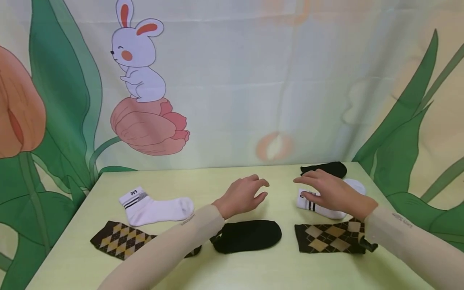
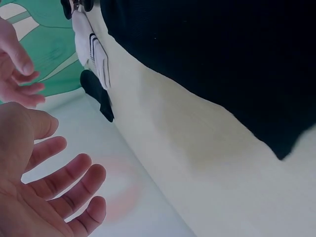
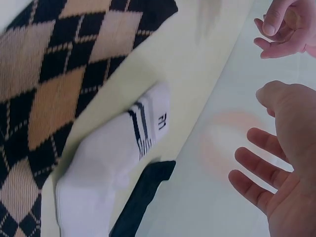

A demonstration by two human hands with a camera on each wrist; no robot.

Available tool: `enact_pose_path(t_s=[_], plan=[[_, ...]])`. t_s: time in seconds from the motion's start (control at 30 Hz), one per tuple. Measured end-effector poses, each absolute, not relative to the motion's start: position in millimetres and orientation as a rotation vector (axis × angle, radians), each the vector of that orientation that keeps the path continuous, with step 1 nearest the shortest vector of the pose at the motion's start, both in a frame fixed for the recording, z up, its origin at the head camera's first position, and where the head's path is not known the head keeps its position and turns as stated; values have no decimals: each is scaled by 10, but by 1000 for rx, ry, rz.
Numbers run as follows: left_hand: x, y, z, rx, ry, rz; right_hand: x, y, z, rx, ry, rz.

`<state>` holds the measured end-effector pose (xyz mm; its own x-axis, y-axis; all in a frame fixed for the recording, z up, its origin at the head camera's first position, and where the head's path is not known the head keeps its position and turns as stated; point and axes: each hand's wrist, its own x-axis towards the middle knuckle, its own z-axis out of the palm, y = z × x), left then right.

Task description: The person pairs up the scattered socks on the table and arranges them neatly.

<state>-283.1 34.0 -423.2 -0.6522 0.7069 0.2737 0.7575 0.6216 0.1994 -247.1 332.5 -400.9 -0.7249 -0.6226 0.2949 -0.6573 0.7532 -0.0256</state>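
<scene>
My left hand (image 1: 243, 196) hovers over the table behind a black sock (image 1: 250, 236), fingers loosely bent and holding nothing. To the right, my right hand (image 1: 331, 193) hangs in the air with nothing in it, partly covering a white striped sock (image 1: 306, 204). Both palms face each other with a gap between. In the left wrist view the left hand's fingers (image 2: 74, 173) are spread apart. Behind the right hand lies another black sock (image 1: 337, 169); nearer than it is a brown argyle sock (image 1: 328, 238), overlapped by the right sleeve.
On the left of the pale table (image 1: 217, 177) lie a second white striped sock (image 1: 159, 210) and a second argyle sock (image 1: 119, 240), the latter partly hidden by the left sleeve. A printed cloth backdrop (image 1: 224, 100) with a rabbit and tulips stands at the far edge.
</scene>
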Motion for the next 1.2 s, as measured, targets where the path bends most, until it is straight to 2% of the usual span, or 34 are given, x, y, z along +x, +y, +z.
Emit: enact_pose_path(t_s=[1.2], plan=[[-3196,1158,-4277,-1132,-2740,-407,-2937,3893,-4003,756,-2765,158]])
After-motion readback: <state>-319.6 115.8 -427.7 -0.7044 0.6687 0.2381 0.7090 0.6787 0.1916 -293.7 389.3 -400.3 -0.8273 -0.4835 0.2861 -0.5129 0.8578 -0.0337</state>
